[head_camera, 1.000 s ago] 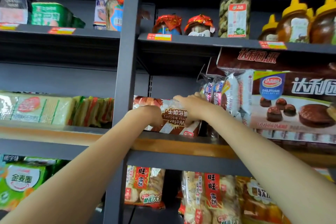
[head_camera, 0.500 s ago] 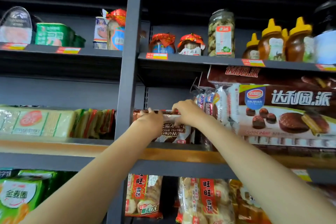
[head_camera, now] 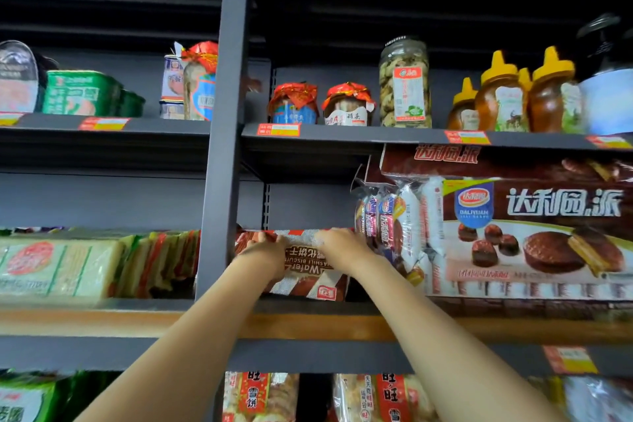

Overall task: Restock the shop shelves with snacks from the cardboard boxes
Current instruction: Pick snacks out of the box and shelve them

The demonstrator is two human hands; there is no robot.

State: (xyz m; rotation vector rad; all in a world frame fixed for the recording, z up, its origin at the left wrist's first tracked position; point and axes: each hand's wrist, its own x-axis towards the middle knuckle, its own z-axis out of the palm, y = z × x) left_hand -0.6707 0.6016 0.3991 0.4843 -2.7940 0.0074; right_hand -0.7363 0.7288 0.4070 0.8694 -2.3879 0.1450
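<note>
Head view only, looking up at dark metal shelving. Both arms reaching in from the bottom edge, elbows cut off. Left hand (head_camera: 265, 252) and right hand (head_camera: 342, 248) both on one wafer biscuit pack (head_camera: 301, 276), fingers curled over its top edge and clamped on it, so fingertips mostly hidden behind the wrapper. Pack standing on the middle shelf (head_camera: 308, 322), just right of the upright post (head_camera: 222, 147), print upside down, only "Wafer" partly readable, left end covered by the left hand. Just beside it on the right: a row of slim wrapped packs (head_camera: 394, 223), then a big chocolate pie box (head_camera: 534, 233) running off the right edge. Left of the post, pale green wafer packs (head_camera: 58, 267), blurry, labels unreadable. Upper shelf: green tins (head_camera: 82, 92), two red-topped jars (head_camera: 322, 103), a tall clear jar (head_camera: 404, 82), honey bottles (head_camera: 507, 96) with yellow caps, and something dark and blurred at far right, can't tell what. Price tags (head_camera: 279, 129) too smeared to read. Bottom shelf: rice cracker bags (head_camera: 260, 397), cut off by the frame.
</note>
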